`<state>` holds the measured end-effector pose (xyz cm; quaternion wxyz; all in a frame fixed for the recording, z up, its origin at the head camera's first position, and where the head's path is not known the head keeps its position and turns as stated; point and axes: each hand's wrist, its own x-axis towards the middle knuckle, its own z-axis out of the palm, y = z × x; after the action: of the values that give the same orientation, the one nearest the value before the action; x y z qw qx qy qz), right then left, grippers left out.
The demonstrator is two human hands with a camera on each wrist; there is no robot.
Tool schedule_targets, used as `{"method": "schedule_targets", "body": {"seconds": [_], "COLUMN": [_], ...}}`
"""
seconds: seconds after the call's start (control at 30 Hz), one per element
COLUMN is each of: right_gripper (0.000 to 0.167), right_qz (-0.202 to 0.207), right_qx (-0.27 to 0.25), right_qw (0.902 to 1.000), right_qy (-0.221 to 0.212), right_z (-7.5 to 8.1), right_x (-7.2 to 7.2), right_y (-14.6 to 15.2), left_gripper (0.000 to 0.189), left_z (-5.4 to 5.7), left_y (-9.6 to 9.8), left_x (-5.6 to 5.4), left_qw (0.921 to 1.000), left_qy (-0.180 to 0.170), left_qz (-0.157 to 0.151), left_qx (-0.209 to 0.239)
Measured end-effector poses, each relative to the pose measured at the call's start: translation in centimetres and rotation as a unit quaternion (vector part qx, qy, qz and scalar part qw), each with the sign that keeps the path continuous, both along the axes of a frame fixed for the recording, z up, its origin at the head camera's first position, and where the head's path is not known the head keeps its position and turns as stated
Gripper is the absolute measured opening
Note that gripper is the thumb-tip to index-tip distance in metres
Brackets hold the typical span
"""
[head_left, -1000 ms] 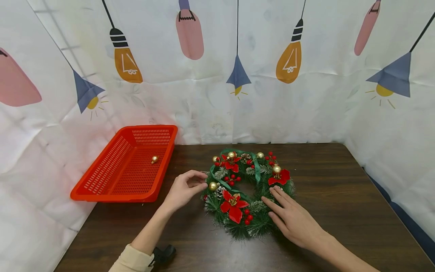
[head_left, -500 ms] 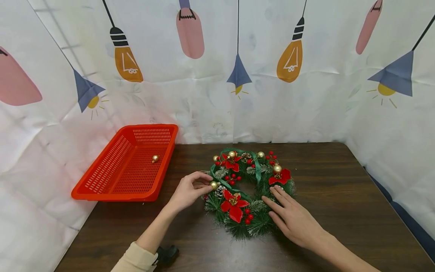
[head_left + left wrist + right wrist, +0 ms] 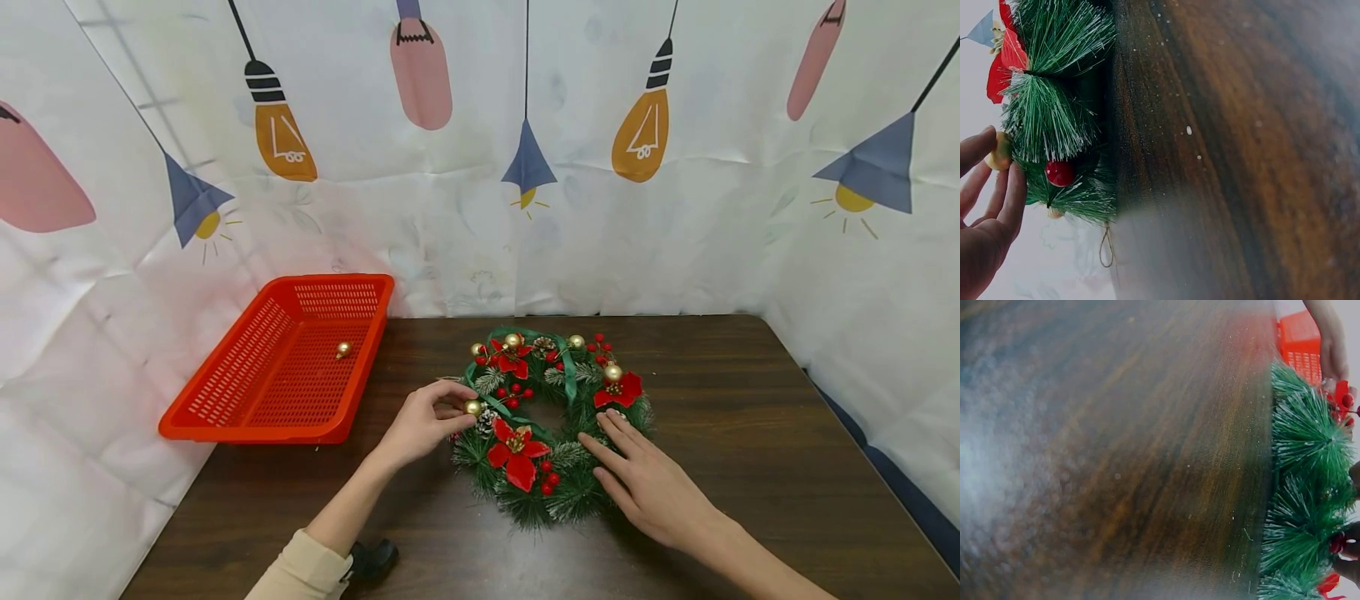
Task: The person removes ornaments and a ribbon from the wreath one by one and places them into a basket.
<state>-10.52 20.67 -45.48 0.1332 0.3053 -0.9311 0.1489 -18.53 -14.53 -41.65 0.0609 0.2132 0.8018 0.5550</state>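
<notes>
The wreath lies on the worktop; the red basket, with a second gold bauble inside, sits to its left. Our left hand pinches a gold bauble between thumb and fingers at the wreath's left side, near a pine cone. Our right hand rests on the right side, fingers spread. We cannot tell whether the pinched bauble is fastened. We judge it best to keep light right-hand pressure, work the bauble gently, and avoid snagging the green ribbon.
</notes>
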Motion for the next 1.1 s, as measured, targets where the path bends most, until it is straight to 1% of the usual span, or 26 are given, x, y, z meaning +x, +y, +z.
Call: {"method": "schedule_targets", "body": {"seconds": [0.03,0.13,0.2,0.3,0.47,0.63,0.73,0.97,1.1], "right_gripper": [0.051,0.052,0.052,0.051,0.051,0.051,0.052,0.052,0.053], "right_qz": [0.000,0.000,0.001,0.001,0.003,0.004,0.003,0.002,0.003], "right_qx": [0.000,0.001,0.003,0.003,0.002,0.004,0.005,0.004,0.003], "right_qw": [1.0000,1.0000,1.0000,1.0000,1.0000,1.0000,1.0000,0.9999,0.9999], "right_qy": [0.000,0.001,0.002,0.001,0.001,-0.001,-0.003,-0.009,-0.013], "right_z": [0.0,0.0,0.1,0.1,0.1,0.1,0.1,0.2,0.2], "right_x": [0.0,0.0,0.0,0.0,-0.1,-0.1,-0.1,-0.1,-0.1], "right_y": [0.0,0.0,0.0,0.0,0.0,0.0,0.0,0.0,0.0], "left_gripper": [0.030,0.031,0.032,0.032,0.030,0.028,0.028,0.029,0.028], "left_z": [0.1,-1.2,-1.9,-2.1,-1.8,-1.4,-1.1,-0.6,-0.4], "left_y": [0.0,-0.2,-0.3,-0.4,-0.4,-0.2,0.0,0.5,0.8], "left_x": [0.0,-0.7,-1.1,-1.2,-1.0,-0.9,-0.8,-0.8,-0.8], "left_qw": [1.0000,1.0000,1.0000,1.0000,0.9998,0.9995,0.9994,0.9993,0.9991], "left_qy": [-0.001,0.000,0.004,0.009,0.019,0.032,0.034,0.036,0.040], "left_qz": [0.001,0.002,0.003,0.004,-0.002,-0.004,-0.002,-0.011,-0.010], "left_qx": [-0.003,-0.007,-0.006,-0.001,0.008,0.001,-0.006,-0.007,-0.009]}}
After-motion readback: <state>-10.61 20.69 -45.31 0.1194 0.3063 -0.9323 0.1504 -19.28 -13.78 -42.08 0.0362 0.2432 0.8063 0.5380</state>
